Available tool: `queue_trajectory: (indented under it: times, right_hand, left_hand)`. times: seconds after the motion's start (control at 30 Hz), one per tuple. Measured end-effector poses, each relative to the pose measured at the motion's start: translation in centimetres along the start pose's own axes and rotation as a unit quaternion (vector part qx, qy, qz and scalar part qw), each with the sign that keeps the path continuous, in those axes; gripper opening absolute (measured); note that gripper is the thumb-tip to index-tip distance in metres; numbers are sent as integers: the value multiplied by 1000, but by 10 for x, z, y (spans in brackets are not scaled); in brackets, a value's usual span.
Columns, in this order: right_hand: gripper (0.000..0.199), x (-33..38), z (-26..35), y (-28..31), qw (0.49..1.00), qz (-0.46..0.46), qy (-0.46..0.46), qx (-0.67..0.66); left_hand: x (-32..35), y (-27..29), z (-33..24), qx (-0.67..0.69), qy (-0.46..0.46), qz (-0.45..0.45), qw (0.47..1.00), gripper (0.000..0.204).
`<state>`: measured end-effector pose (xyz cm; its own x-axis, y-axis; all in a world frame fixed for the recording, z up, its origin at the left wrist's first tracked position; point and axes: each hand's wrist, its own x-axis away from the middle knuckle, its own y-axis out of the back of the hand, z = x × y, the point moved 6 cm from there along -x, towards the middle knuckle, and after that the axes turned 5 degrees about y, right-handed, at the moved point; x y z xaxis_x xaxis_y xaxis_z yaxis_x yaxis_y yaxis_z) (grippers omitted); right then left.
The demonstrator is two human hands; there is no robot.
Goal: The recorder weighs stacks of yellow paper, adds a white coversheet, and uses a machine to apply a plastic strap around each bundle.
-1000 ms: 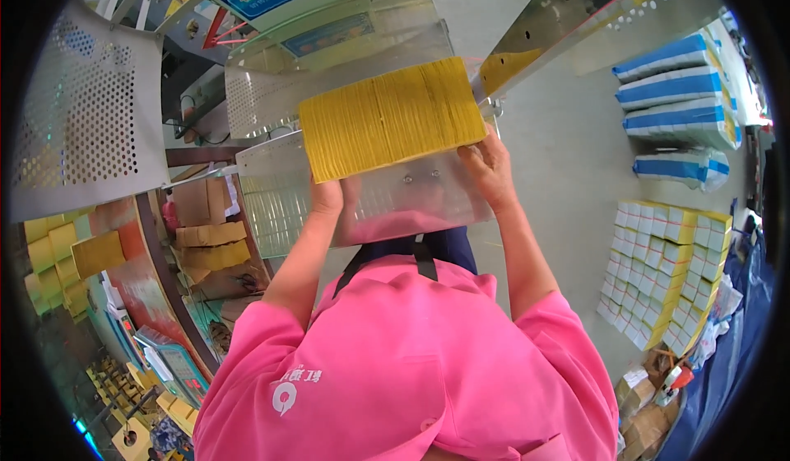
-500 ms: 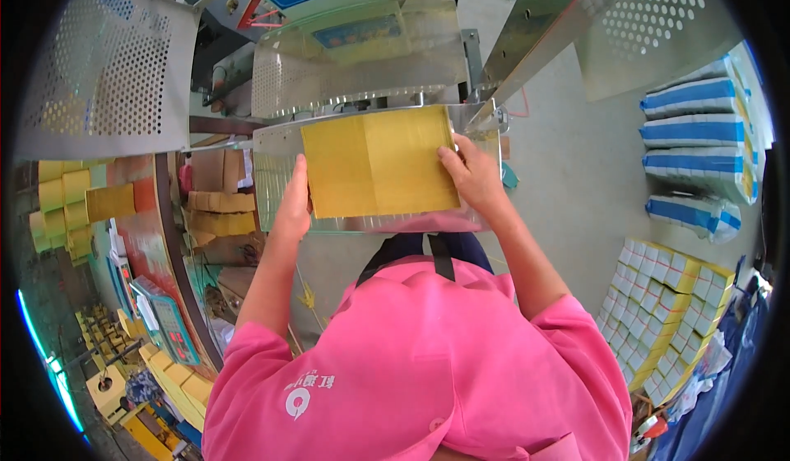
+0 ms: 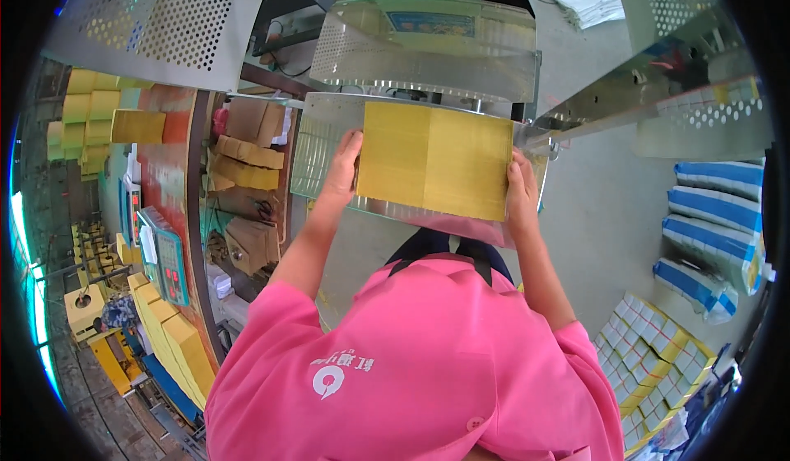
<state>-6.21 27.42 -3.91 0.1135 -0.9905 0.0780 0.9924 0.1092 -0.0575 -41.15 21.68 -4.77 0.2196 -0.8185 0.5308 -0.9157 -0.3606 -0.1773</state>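
Observation:
A stack of yellow paper sheets (image 3: 434, 161) lies in front of me, with a faint line down its middle. My left hand (image 3: 343, 169) is pressed along its left edge. At the right edge my right hand (image 3: 522, 189) grips it, thumb near the top corner side. Its underside is hidden. Below and around the stack shows a metal and clear-plastic tray (image 3: 325, 144) of a machine. Just beyond stands a transparent guard (image 3: 424, 49) with small holes.
Perforated metal panels (image 3: 164, 25) flank the machine. On the left, a red-topped table (image 3: 169, 181) carries a digital scale (image 3: 164, 255) and yellow paper blocks (image 3: 177, 333). Blue-and-white wrapped bales (image 3: 716, 206) and stacked white-and-yellow bundles (image 3: 650, 354) stand on the right.
My view has swung left, so the scene sits farther right. Both hands still hold the yellow stack; my right thumb has shifted from its top surface toward the right edge.

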Motion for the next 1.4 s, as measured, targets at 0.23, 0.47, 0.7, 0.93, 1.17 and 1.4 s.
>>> queue_trajectory:
  times: [0.23, 0.47, 0.7, 0.93, 1.17, 1.4]
  right_hand:
    - [60, 13, 34, -46, 991, -7, 5, -135]
    - [59, -23, 50, -57, 983, -40, -14, -177]
    - [57, -73, 51, -57, 983, -28, -17, -182]
    - [57, -81, 45, -57, 976, -20, -44, -213]
    - [58, -84, 41, -57, 976, -2, -32, -213]
    - [58, -84, 38, -55, 977, -5, -25, -211]
  left_hand:
    - [17, -47, 3, 200, 21, 79, 976, 61]
    - [-3, -66, -38, 147, -14, 100, 984, 62]
    - [-60, -77, -67, 110, -68, 152, 980, 60]
    - [-60, -72, -67, 71, -83, 128, 986, 66]
    - [-56, -76, -68, 40, -68, 120, 990, 66]
    - [-57, -81, -67, 9, -74, 145, 987, 66]
